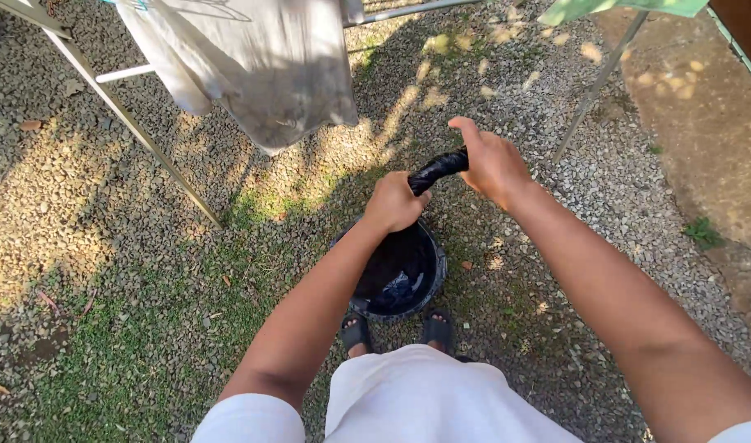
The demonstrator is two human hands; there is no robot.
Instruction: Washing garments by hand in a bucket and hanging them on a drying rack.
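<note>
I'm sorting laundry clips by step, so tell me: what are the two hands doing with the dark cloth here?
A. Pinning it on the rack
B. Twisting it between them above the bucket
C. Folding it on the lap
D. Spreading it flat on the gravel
B: the left hand and right hand grip opposite ends of the twisted dark cloth, directly above the dark bucket.

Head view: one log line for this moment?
left hand: grips twisted black cloth | right hand: grips same cloth | below: black bucket | ground: gravel
</note>
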